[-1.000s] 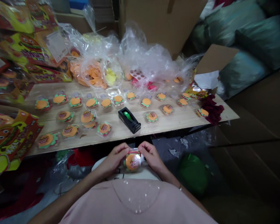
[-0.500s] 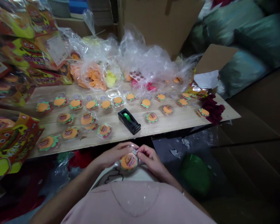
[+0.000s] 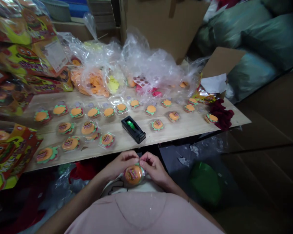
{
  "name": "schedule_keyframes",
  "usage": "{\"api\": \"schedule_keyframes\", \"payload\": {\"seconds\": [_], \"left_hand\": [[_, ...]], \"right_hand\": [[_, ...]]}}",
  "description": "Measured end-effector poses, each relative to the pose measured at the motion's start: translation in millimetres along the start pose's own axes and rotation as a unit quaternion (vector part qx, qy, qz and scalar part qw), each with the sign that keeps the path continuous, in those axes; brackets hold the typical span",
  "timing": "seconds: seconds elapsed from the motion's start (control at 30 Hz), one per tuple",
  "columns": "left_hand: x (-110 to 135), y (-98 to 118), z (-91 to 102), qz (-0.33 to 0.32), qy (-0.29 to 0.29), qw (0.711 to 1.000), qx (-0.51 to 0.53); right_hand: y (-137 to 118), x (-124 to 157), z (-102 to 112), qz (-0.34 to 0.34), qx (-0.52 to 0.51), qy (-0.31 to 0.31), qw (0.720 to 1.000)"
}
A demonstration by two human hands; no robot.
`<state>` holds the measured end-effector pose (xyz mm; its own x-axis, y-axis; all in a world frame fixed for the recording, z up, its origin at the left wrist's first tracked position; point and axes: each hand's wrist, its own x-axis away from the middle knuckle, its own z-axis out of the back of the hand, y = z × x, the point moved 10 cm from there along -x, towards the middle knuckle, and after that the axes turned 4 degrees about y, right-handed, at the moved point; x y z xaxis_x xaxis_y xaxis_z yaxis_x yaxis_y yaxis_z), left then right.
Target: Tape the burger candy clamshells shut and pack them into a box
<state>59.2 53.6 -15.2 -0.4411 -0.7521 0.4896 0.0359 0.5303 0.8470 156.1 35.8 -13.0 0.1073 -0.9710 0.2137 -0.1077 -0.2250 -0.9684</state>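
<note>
Both of my hands hold one small clear plastic case with an orange burger-shaped toy [image 3: 133, 175] inside, close to my chest and below the table edge. My left hand [image 3: 120, 164] curls round its left side. My right hand [image 3: 153, 167] pinches its top right edge with thumb and fingers pressed together. A black tape dispenser [image 3: 133, 129] with a green roll sits on the wooden table [image 3: 185, 125] just beyond my hands. Several more burger toys in clear cases [image 3: 88, 127] lie in rows across the table.
Crumpled clear plastic bags [image 3: 146, 63] with orange and yellow pieces pile at the table's back. Printed burger cartons [image 3: 7, 149] stack at the left. A cardboard box [image 3: 219, 61] and dark red cloth [image 3: 222, 113] sit at the right end. A green bag [image 3: 205, 182] lies on the floor.
My hands have drawn closer together over the case, tilting it; the right fingers moved from its side to pinching its top edge. The view shifted slightly.
</note>
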Motion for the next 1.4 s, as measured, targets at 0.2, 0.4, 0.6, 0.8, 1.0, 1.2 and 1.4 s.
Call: {"api": "schedule_keyframes", "payload": {"seconds": [0.2, 0.4, 0.6, 0.8, 1.0, 1.2, 1.4], "left_hand": [[2, 1, 24.4, -0.044, 0.159, 0.985, 0.060], [14, -12, 31.4, -0.102, 0.231, 0.957, 0.145], [5, -13, 23.3, -0.069, 0.160, 0.974, 0.147], [-1, -31, 21.5, -0.019, 0.144, 0.982, 0.125], [6, -8, 40.5, -0.106, 0.237, 0.964, 0.066], [14, -5, 41.7, -0.129, 0.230, 0.963, 0.050], [17, -7, 37.0, -0.114, 0.243, 0.963, 0.040]], "right_hand": [[5, 10, 13, -0.003, 0.003, 0.064, 0.998], [7, 14, 15, -0.031, -0.023, 0.052, 0.998], [2, 10, 18, -0.004, -0.024, 0.066, 0.998], [7, 3, 20, -0.008, -0.015, 0.064, 0.998], [5, -13, 16, 0.000, -0.014, 0.064, 0.998], [4, -2, 8, -0.042, -0.092, 0.045, 0.994], [2, -4, 11, -0.028, -0.103, 0.060, 0.992]]}}
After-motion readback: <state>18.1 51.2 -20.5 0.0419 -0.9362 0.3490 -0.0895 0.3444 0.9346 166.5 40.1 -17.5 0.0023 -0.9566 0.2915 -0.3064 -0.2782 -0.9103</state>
